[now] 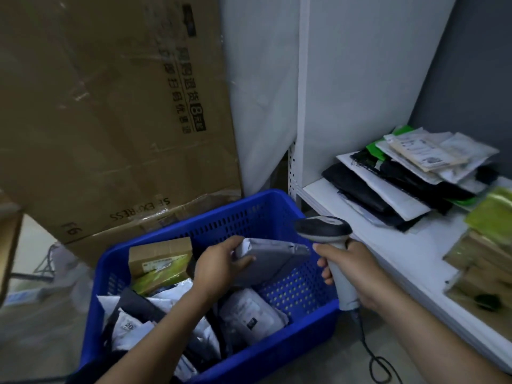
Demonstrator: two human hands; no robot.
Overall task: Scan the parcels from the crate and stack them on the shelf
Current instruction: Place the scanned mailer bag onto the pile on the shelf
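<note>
shelf (388, 245) front bare | parcel stack (410, 178) behind | crate (155, 273) right half open

There is one blue crate (277, 356), one white shelf (388, 253), one scanner (324, 231) and one large cardboard box (110, 106). One grey parcel (274, 259) is above the crate. Inside are one brown carton (160, 256), at the far left corner, and perhaps six overlapping soft mailers (249, 314). One mixed pile (401, 184) lies on the shelf.

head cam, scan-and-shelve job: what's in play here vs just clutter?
In play: left hand gripping grey parcel; right hand holding scanner; blue crate with more parcels; shelf with stacked parcels.
Lying about: large cardboard box behind the crate.
</note>
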